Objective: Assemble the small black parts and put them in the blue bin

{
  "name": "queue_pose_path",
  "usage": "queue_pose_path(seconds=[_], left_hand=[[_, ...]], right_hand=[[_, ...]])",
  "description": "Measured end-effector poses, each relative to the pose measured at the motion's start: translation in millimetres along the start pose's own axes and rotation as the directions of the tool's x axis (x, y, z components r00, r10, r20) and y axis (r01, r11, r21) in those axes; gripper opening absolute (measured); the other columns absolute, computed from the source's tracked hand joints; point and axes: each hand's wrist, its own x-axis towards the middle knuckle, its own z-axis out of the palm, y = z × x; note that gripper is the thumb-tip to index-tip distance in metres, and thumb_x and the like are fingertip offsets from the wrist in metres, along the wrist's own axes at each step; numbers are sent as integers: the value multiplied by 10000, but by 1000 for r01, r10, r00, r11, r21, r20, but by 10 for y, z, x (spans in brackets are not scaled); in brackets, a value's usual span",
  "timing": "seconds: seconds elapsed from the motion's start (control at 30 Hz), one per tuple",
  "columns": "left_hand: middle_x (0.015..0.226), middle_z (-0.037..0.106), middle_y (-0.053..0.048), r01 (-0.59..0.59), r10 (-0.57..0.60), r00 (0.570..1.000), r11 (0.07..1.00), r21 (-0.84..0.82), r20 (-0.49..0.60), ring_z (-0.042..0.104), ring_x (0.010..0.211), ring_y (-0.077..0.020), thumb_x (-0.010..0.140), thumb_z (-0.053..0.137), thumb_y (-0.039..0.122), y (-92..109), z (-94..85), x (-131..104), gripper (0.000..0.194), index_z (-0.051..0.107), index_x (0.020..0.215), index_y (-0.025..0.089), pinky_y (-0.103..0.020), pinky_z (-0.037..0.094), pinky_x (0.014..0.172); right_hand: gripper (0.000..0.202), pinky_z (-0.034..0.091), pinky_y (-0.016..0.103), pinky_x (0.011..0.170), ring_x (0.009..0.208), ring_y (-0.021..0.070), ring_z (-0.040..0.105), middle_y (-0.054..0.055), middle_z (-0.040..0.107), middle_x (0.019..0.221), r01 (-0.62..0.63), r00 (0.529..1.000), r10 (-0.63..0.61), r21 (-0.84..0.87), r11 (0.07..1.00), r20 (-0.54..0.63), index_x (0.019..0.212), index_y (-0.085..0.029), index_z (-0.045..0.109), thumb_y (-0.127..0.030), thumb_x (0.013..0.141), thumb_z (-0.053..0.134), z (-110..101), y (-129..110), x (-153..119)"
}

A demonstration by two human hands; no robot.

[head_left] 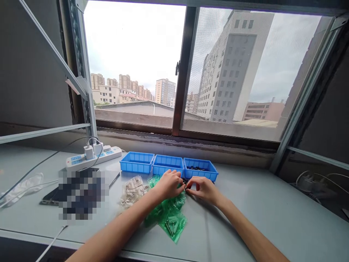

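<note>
My left hand [170, 185] is closed, thumb and fingers pinched together above the green bags. Facing it, my right hand [204, 191] is also closed in a pinch. Their fingertips nearly meet at a small dark piece [185, 184], too small to name, just in front of the right-hand blue bin [203, 176]. That bin has small black parts in it. Under and in front of my left hand lie green plastic bags [173, 223], with screws showing in the nearest one. Left of them is a pile of clear bags [133, 191] with small light parts inside.
Beside the right-hand bin stand the middle blue bin [167, 169] and the left blue bin [137, 166]. A white power strip [94, 158] with plugs and cables, and a dark, partly blurred device [51, 196], lie at the left. Metal rack posts and a window [178, 72] border the table.
</note>
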Motion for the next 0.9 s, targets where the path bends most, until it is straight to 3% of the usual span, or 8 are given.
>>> queue_pose_path(seconds=[0.17, 0.47, 0.6, 0.7, 0.8, 0.9], left_hand=[[689, 553, -14, 9, -10, 999, 1000, -14, -41, 534, 706, -155, 813, 551, 276, 15, -20, -8, 215, 652, 648, 181, -286, 365, 675], [760, 581, -22, 24, -24, 997, 1000, -10, -69, 545, 707, -158, 797, 564, 304, 49, -29, -2, 175, 647, 705, 181, -286, 393, 664], [786, 594, -24, 15, -16, 995, 1000, -9, -101, 558, 758, -172, 804, 554, 308, 55, -54, -6, 162, 642, 741, 187, -288, 407, 664], [820, 599, -27, 9, -9, 995, 1000, 3, -103, 562, 791, -179, 799, 560, 297, 54, -71, -9, 136, 640, 767, 191, -293, 420, 680], [847, 603, -30, 3, -1, 994, 1000, 14, -105, 562, 810, -182, 794, 572, 296, 54, -72, -5, 124, 640, 811, 194, -296, 429, 695], [856, 606, -34, -3, 5, 993, 1000, 21, -116, 564, 825, -192, 788, 594, 335, 45, -58, 4, 164, 634, 846, 187, -302, 435, 696]], right_hand=[[86, 363, 218, 514, 525, 110, 510, -17, 672, 700, 3, 1000, -2, 17, 1000, -22, 668, -226, 672, -191, 698, 600, 3, -31, -2], [105, 403, 221, 516, 536, 115, 539, 9, 688, 746, 51, 998, -48, 119, 992, -27, 642, -210, 667, -159, 673, 581, 31, -28, 17], [108, 392, 226, 521, 504, 104, 509, -4, 677, 710, 44, 998, -41, 63, 997, -50, 666, -207, 658, -137, 652, 576, 19, -52, 21], [90, 396, 239, 519, 496, 105, 491, 5, 672, 727, -7, 991, 18, 84, 996, -130, 735, -203, 647, -210, 672, 583, 7, -62, 36], [192, 396, 241, 479, 456, 91, 463, 28, 667, 776, -94, 967, 150, 258, 962, -206, 818, -190, 634, -305, 674, 582, 3, -59, 62], [290, 364, 231, 420, 406, 69, 417, 37, 656, 779, -164, 936, 284, 456, 875, -207, 860, -177, 624, -362, 638, 588, 6, -81, 87]])
